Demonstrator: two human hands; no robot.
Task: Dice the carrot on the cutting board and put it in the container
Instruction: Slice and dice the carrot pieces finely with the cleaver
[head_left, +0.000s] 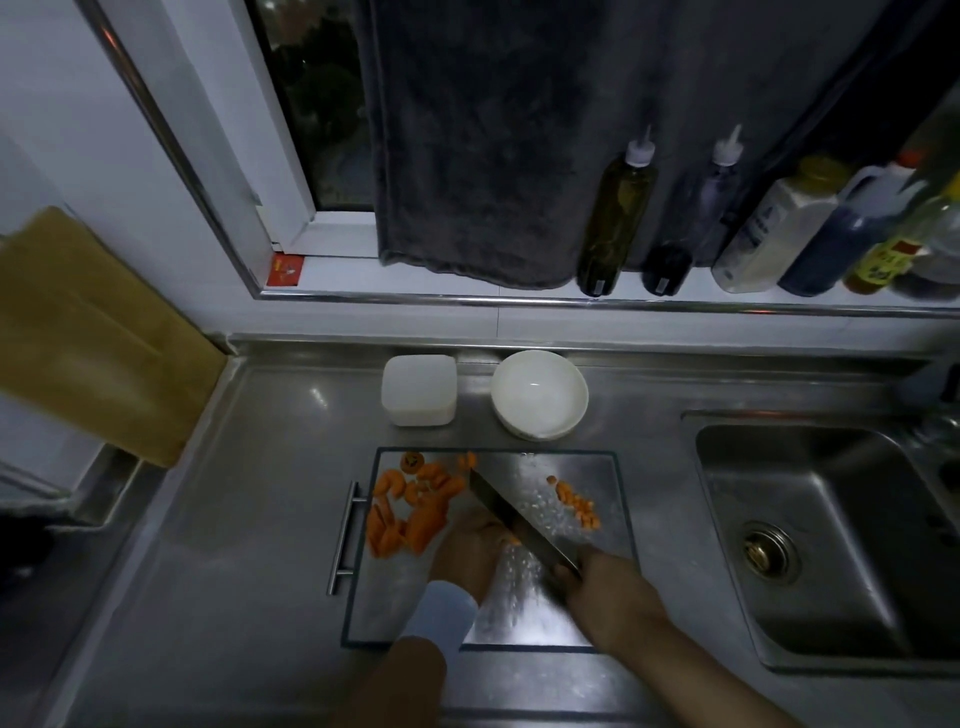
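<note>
A steel cutting board (597, 467) lies on the counter. Carrot strips and slices (410, 512) are heaped on its left part. A small cluster of diced carrot (577, 504) sits on its right part. My right hand (597, 577) grips the handle of a knife (511, 512) whose blade runs diagonally across the board. My left hand (467, 551) is curled over a carrot piece (513, 540) right beside the blade; most of that piece is hidden. A white square container (418, 389) and a white bowl (539, 395) stand behind the board.
A steel sink (831, 535) lies to the right of the board. Several bottles (618, 218) line the window ledge, with a dark towel (478, 156) hanging above. A wooden board (93, 332) leans at the left wall.
</note>
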